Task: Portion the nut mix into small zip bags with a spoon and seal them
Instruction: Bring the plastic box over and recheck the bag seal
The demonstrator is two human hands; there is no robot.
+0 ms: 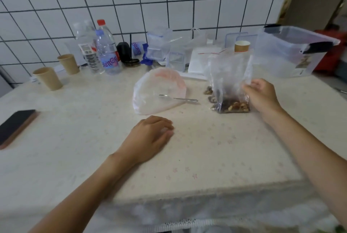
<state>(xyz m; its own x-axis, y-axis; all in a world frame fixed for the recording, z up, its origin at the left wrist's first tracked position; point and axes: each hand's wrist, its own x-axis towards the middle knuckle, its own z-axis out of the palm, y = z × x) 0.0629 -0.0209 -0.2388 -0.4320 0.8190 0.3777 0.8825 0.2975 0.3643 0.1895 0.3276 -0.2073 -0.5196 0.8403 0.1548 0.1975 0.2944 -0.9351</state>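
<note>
My right hand pinches the side of an upright clear zip bag with nut mix at its bottom, standing on the surface; my left hand rests palm-down, fingers loosely together, near a spoon lying on a crumpled plastic bag.

Right hand grips the right edge of an upright clear zip bag with nut mix at its bottom. Left hand rests palm down on the desk. A spoon lies on a flat plastic bag, handle pointing right.
</note>
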